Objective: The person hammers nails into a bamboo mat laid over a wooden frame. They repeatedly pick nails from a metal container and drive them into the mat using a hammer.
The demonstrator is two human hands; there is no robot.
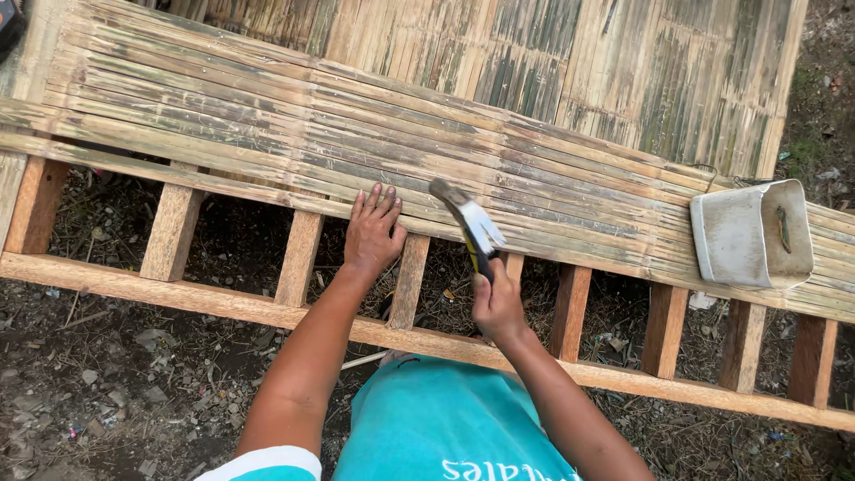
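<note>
Right hand grips one hammer; left hand flat on bamboo slats

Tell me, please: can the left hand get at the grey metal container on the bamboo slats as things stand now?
Probably not without shifting. The left hand lies flat on the bamboo slats, while the metal container sits far off on the right, beyond the right hand and its raised hammer, which cross the way.
</note>
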